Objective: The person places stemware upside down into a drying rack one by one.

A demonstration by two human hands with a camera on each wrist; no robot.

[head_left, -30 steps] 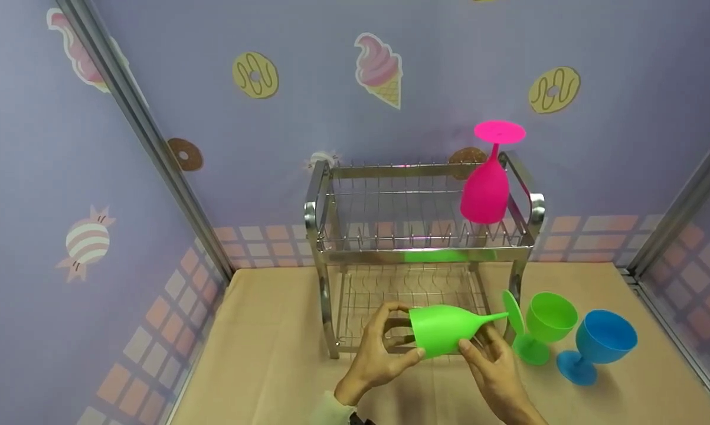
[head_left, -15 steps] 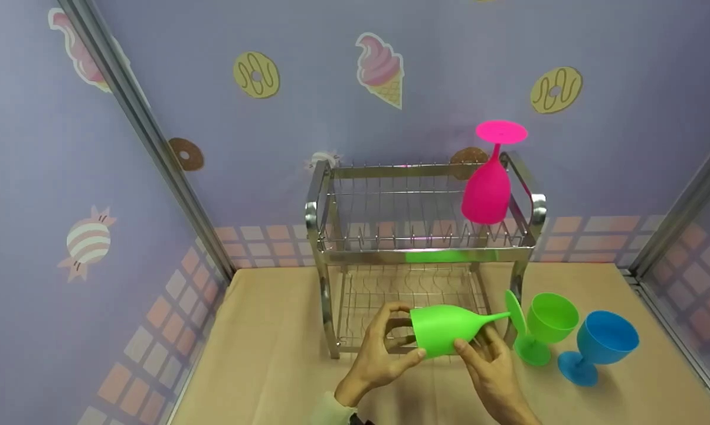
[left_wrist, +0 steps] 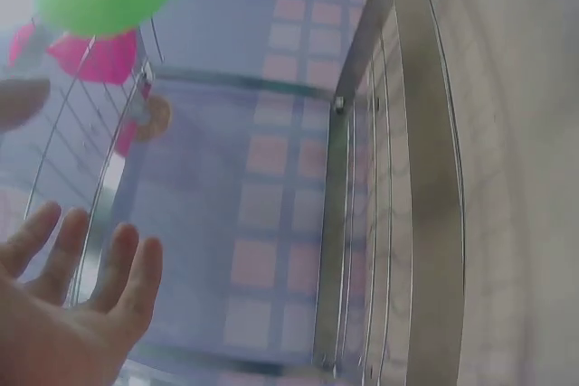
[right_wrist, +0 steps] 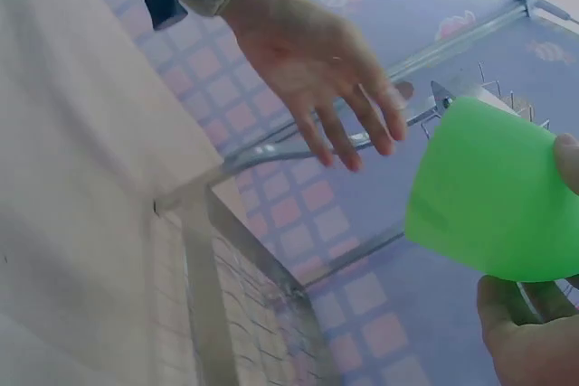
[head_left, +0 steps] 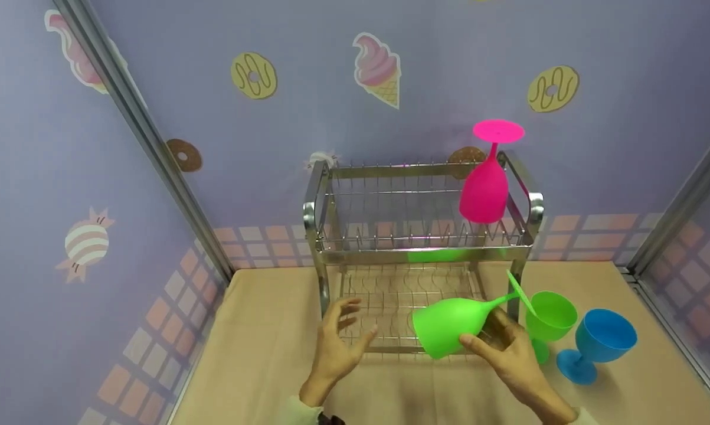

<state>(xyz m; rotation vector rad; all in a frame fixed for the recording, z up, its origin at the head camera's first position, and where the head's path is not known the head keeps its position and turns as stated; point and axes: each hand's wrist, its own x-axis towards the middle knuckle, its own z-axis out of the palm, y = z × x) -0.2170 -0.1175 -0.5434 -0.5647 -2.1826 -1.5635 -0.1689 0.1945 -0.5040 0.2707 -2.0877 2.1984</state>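
Observation:
A bright green plastic wine glass lies sideways in the air before the rack, its mouth to the left and its foot up to the right. My right hand holds it by the bowl near the stem, thumb on the near side and fingers behind. In the right wrist view the green bowl shows between thumb and fingers. My left hand hovers to the left of the glass, apart from it, with fingers loosely spread and nothing in them. The left wrist view shows that hand's fingers touching nothing.
A two-tier metal dish rack stands against the back wall. An upside-down pink wine glass sits at its upper right. On the cloth-covered table, a green goblet and a blue goblet stand at the right.
My left hand has let go of the green wine glass and moved left. The right hand now holds it alone, with its foot tipped higher.

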